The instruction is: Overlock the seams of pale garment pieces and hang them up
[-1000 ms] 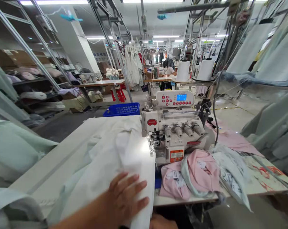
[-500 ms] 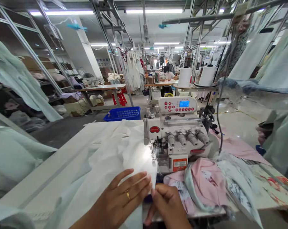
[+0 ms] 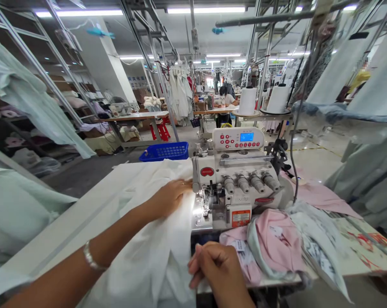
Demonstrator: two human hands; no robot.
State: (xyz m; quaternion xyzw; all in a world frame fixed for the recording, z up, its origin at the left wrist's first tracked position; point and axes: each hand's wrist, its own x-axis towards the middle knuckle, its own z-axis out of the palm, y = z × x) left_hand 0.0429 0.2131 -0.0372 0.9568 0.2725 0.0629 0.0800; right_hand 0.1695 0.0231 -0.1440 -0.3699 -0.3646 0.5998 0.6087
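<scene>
A white fabric piece [image 3: 155, 239] lies across the sewing table and hangs over its front edge. My left hand [image 3: 169, 196] rests on the fabric far up, just left of the white overlock machine [image 3: 235, 179], its fingers bent against the cloth by the needle area. My right hand [image 3: 217, 267] is at the table's front edge, fingers curled in a pinch at the edge of the white fabric. A bracelet shows on my left wrist.
Pink garments [image 3: 270, 244] with labels and printed cloth pile right of the machine. Two thread cones [image 3: 247, 100] stand behind it. A blue basket [image 3: 164, 151] sits beyond the table [image 3: 65, 231]. Pale green garments hang at left and right. A person sits at a far table.
My left hand has slid forward along the fabric from the near edge to beside the machine. My right hand has dropped a little toward the front edge, and the fabric has bunched.
</scene>
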